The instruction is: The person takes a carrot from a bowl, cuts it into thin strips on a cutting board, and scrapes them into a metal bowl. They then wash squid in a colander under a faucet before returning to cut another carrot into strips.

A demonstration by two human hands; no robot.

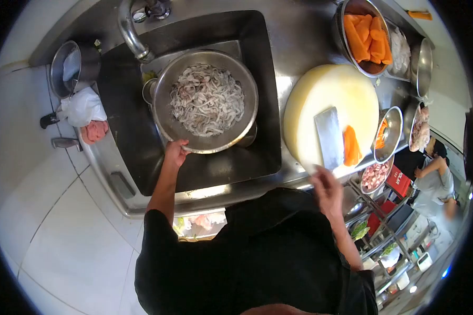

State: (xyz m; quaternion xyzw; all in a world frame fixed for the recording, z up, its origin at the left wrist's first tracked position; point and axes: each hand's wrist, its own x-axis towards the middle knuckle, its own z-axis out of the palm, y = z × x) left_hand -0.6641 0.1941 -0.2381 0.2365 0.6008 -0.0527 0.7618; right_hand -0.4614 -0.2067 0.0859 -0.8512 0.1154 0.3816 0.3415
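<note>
A large round metal bowl point(165, 113) sits in the sink, holding a heap of grey-white, wet-looking strips point(207, 100). My left hand point(177, 152) is closed on the bowl's near rim. To the right of the sink, a cleaver point(328, 137) lies flat on a thick round cutting board point(310, 100), beside a peeled orange carrot piece point(351, 146). My right hand point(328, 193) is at the board's near edge, just below the cleaver. Its fingers are smeared by motion, and I cannot tell whether they hold anything.
A faucet point(131, 34) hangs over the sink point(268, 105). Left stand a metal pot point(92, 60) and a white plastic bag point(86, 107) by pink meat point(94, 131). Carrots point(365, 39) fill a bowl behind the board; cut meat point(376, 176) lies at right. Another person point(436, 181) is far right.
</note>
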